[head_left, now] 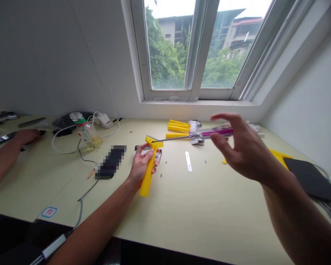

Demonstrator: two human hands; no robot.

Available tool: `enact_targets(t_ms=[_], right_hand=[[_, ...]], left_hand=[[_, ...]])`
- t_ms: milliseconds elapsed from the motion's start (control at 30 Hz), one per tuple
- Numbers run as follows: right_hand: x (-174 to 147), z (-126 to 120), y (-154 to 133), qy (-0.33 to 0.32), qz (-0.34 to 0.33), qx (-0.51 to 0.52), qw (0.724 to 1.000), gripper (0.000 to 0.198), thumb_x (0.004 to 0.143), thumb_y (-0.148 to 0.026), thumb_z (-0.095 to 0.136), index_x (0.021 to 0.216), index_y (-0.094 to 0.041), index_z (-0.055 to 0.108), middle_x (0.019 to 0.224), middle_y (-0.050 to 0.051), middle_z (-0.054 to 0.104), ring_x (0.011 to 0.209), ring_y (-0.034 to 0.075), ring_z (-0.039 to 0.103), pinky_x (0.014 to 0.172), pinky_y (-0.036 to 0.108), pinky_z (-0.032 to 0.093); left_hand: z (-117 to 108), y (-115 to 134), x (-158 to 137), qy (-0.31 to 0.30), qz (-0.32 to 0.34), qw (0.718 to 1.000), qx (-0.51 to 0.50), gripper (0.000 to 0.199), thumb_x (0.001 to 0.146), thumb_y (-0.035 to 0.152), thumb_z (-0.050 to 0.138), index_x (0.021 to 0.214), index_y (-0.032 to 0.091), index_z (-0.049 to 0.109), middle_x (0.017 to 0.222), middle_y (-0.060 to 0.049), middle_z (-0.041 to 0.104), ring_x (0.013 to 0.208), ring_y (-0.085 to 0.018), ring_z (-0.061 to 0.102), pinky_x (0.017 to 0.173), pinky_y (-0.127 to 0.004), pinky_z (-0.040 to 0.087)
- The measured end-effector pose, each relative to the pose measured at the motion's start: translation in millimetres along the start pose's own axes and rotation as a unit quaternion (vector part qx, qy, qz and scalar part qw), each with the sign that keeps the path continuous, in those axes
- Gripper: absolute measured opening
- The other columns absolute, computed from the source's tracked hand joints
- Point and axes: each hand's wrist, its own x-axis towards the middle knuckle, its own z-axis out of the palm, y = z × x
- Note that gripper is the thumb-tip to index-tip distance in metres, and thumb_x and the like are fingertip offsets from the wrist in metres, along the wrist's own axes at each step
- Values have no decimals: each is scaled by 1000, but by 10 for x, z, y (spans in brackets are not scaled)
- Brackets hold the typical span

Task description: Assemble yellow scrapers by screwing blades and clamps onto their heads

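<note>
My left hand (141,164) is closed round the handle of a yellow scraper (147,182), whose wide head points up and away from me. In my right hand (241,149) is a screwdriver (217,133) with a clear and purple handle. Its long shaft runs level to the left, and the tip meets the scraper's head. The index finger is lifted off the handle and slightly blurred; the handle's end is hidden by the hand. On the table near the scraper lie a flat metal blade strip (188,162) and small screws (161,175).
Several more yellow scrapers (178,126) lie by the window wall. To the left are a phone-like dark slab (111,162), a plastic bottle (86,134), cables and a white adapter (103,120). Another person's hand (27,136) works at far left. A black tablet-like slab (314,180) lies right.
</note>
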Motion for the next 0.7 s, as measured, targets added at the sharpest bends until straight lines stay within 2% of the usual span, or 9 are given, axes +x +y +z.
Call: enact_targets(t_ms=[67,133,233,300,367,467,600,700], right_hand=[[-2,43,16,13,-21,44,999,35,90,-41,57,120,-23,53,95,6,67,76,20,66,63,32,52],[-6,79,37,51,-4,68,996,33,91,-38,58,120,-25,51,101,6,66,77,19,66,62,31,54],[-11,114,68,29,-9,106,994,42,91,-37,57,129,-26,42,117,9,62,84,20,66,64,33,56],[-11,126,85,8,-5,123,992,42,91,-38,57,128,-27,42,111,8,63,82,20,66,61,32,56],[-5,131,100,23,16,113,993,36,92,-38,56,124,-26,46,105,6,64,76,19,65,57,30,54],[12,130,138,-4,1,134,991,44,92,-38,56,131,-24,42,121,10,59,81,18,66,60,31,56],[35,127,209,23,54,128,990,35,91,-42,58,121,-25,50,101,6,65,70,17,65,57,32,54],[37,135,236,15,18,162,986,42,89,-42,60,126,-27,48,113,7,63,79,19,67,65,34,56]], left_hand=[[11,1,-12,2,7,1000,9,50,75,35,78,111,26,45,101,-3,66,49,-8,57,34,-16,41],[22,0,-22,1,11,1000,18,48,75,35,77,110,26,45,101,-3,66,49,-8,57,34,-16,41],[23,-1,-23,8,16,999,26,48,76,35,77,110,26,45,100,-3,66,49,-8,57,34,-16,41],[15,-1,-18,12,21,999,31,48,76,35,77,110,27,44,100,-3,67,48,-8,57,34,-16,41],[6,-5,-14,12,24,999,36,48,76,36,77,110,27,44,100,-3,67,48,-8,57,34,-16,41],[2,-16,-14,10,29,999,40,47,77,35,76,110,27,44,100,-3,67,48,-8,57,34,-16,41],[21,-35,-21,0,32,998,46,44,79,34,75,109,27,44,102,-3,66,48,-8,57,34,-17,41],[42,-49,-33,-1,31,998,49,43,79,35,74,109,26,45,101,-3,66,48,-8,57,33,-17,41]])
